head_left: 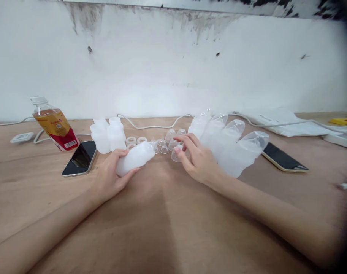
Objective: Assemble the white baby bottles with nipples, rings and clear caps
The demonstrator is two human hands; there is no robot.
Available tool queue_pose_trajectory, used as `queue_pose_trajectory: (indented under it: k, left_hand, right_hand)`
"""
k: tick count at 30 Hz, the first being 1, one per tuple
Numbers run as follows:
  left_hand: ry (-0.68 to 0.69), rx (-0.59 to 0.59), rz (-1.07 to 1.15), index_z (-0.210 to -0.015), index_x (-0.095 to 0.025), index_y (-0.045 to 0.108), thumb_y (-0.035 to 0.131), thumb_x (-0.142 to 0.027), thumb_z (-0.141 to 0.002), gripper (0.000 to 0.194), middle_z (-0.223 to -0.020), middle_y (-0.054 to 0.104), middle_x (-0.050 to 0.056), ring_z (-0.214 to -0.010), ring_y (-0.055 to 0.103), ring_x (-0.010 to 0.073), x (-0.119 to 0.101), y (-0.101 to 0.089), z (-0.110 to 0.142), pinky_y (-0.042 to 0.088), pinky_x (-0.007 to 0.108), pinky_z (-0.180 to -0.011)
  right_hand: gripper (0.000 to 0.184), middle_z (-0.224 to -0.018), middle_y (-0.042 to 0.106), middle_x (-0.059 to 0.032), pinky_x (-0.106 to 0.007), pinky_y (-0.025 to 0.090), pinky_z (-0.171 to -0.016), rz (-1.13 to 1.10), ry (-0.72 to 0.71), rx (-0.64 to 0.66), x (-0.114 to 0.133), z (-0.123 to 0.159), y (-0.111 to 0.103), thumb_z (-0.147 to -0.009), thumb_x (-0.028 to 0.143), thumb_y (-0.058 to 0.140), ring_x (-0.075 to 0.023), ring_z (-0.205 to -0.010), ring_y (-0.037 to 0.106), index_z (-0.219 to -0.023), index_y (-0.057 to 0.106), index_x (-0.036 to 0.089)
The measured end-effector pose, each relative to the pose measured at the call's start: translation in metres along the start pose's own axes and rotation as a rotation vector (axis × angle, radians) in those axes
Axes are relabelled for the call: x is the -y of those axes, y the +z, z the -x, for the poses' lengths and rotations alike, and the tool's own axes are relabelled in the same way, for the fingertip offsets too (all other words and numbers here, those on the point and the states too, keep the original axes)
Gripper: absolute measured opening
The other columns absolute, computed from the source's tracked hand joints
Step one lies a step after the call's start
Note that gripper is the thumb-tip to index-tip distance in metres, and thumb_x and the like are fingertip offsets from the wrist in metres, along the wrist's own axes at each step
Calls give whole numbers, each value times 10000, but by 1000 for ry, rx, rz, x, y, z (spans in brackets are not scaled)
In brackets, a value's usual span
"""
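Observation:
A frosted white feeding bottle (135,158) with a clear teat on its neck lies tilted in my left hand (112,173), its teat end pointing right. My right hand (198,158) has its thumb and fingertips closed about a clear domed cap (177,154) among a cluster of similar caps. Several loose clear teats (163,148) stand between my two hands. Behind the held bottle are white screw rings (131,140). Frosted bottle bodies (101,137) stand at the left, and capped bottles (228,154) are lined up beside my right forearm.
A drink bottle (57,127) and a phone (80,159) are at the left, near a white charger (22,137). Another phone (284,158) lies at the right. A white cable (153,127) runs along the wall (162,76). White plastic bags (287,123) lie at the back right.

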State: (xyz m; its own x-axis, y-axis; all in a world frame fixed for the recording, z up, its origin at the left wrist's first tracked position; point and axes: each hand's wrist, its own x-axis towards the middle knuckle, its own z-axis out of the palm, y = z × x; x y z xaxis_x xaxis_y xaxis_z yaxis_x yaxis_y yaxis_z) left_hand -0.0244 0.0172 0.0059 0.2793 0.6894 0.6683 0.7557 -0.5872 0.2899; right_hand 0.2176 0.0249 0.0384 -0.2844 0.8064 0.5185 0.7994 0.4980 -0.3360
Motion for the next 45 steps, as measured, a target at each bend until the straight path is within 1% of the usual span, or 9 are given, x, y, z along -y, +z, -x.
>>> queue_pose_trajectory:
  k: [4, 9, 13, 18, 22, 31, 37, 41, 45]
  left_hand:
    - [-187, 63, 42, -943, -211, 421, 532, -381, -750, 279, -912, 566, 30, -840, 552, 191, 0, -3, -2, 452, 326, -719]
    - [-180, 87, 63, -951, -203, 424, 531, -387, -749, 294, -923, 566, 39, -839, 548, 192, 0, -3, -2, 447, 325, -716]
    - [-167, 98, 73, -965, -193, 423, 523, -377, -758, 294, -926, 565, 46, -836, 544, 186, 0, -3, -2, 441, 323, -724]
    - [-136, 164, 100, -979, -182, 425, 514, -362, -767, 293, -953, 570, 54, -874, 550, 191, -1, -3, -4, 439, 327, -742]
    - [-99, 173, 82, -1011, -182, 418, 516, -361, -768, 318, -976, 575, 62, -886, 558, 199, -1, -1, -3, 444, 332, -742]
    - [-106, 174, 57, -1023, -176, 426, 504, -371, -772, 327, -974, 581, 63, -875, 564, 198, -1, -1, -3, 450, 330, -737]
    - [-76, 182, 15, -1027, -175, 449, 526, -373, -753, 347, -972, 588, 65, -871, 570, 200, -2, -2, -3, 451, 318, -739]
    - [-43, 189, -1, -1049, -194, 443, 531, -381, -750, 364, -998, 589, 59, -897, 569, 204, -2, -1, -2, 452, 316, -752]
    - [-12, 208, -13, -1046, -206, 441, 533, -386, -746, 362, -996, 589, 48, -874, 573, 200, -1, 0, -1, 454, 312, -748]
  right_hand:
    - [379, -1030, 476, -172, -301, 405, -448, 434, 40, 113, -10, 1, 8, -815, 372, 405, -258, -741, 554, -1095, 444, 120]
    - [275, -1019, 476, -144, -311, 427, -492, 341, -55, 202, -3, 9, 17, -824, 316, 395, -206, -673, 548, -1028, 449, 139]
    - [289, -996, 514, -86, -343, 460, -616, -86, -30, 257, 3, 15, 21, -809, 312, 441, -170, -688, 546, -1066, 394, 190]
    - [314, -829, 499, -19, -221, 427, -403, -956, 396, 341, 1, 12, 32, -802, 418, 428, -111, -591, 526, -1039, 353, 227]
    - [297, -807, 457, 0, -176, 417, -373, -1229, 553, 244, -1, 8, 36, -761, 393, 515, -100, -628, 521, -976, 394, 228]
    - [269, -790, 490, -2, -190, 418, -372, -1280, 574, 238, -1, 9, 35, -756, 363, 543, -106, -605, 532, -952, 431, 218]
    - [213, -935, 507, -24, -255, 481, -583, -1436, 446, 92, -4, 9, 35, -757, 289, 563, -129, -757, 565, -939, 486, 210]
    - [246, -1041, 476, -22, -281, 494, -691, -1333, 377, 73, -5, 10, 35, -739, 264, 590, -129, -846, 534, -967, 501, 243]
    - [269, -1131, 453, -23, -290, 497, -730, -1170, 293, 74, -4, 11, 34, -728, 250, 599, -103, -777, 538, -982, 514, 251]
